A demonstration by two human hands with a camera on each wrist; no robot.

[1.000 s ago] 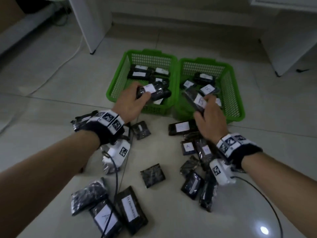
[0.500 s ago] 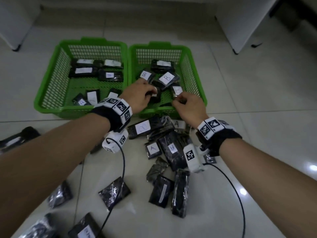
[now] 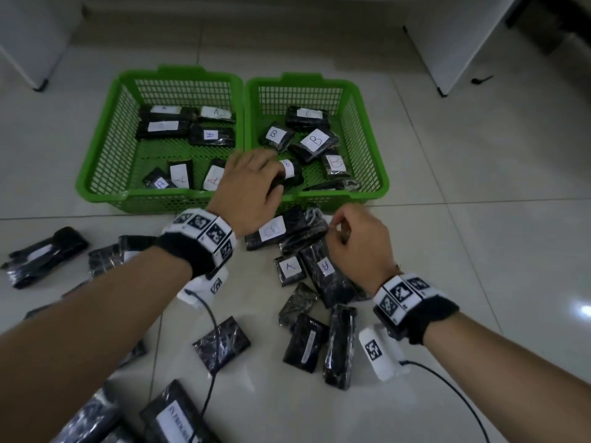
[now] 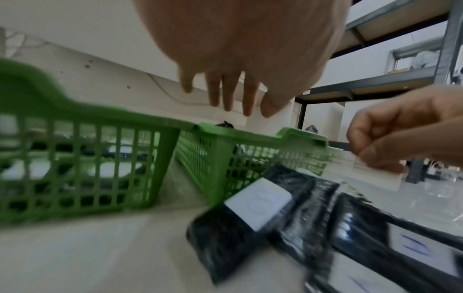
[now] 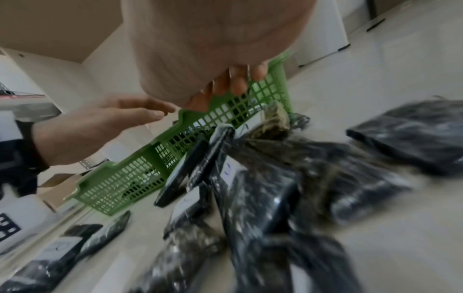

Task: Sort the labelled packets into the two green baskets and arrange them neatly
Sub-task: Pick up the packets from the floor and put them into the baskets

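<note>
Two green baskets stand side by side on the floor. The left basket holds black packets labelled A, the right basket packets labelled B. My left hand hovers over the front rim where the baskets meet. Its fingers are straight and hold nothing, just beside a B packet; the left wrist view shows this hand empty. My right hand is curled over the floor pile. There it pinches the clear plastic edge of a black packet.
Loose packets lie on the tiles in front of the baskets: one labelled B, two labelled A, and several more unlabelled or face down. More lie at the left. White cabinet legs stand behind.
My left hand has let go of the packet it put in the right basket and now lies flat. My right hand has drawn back from the basket to the floor pile.
</note>
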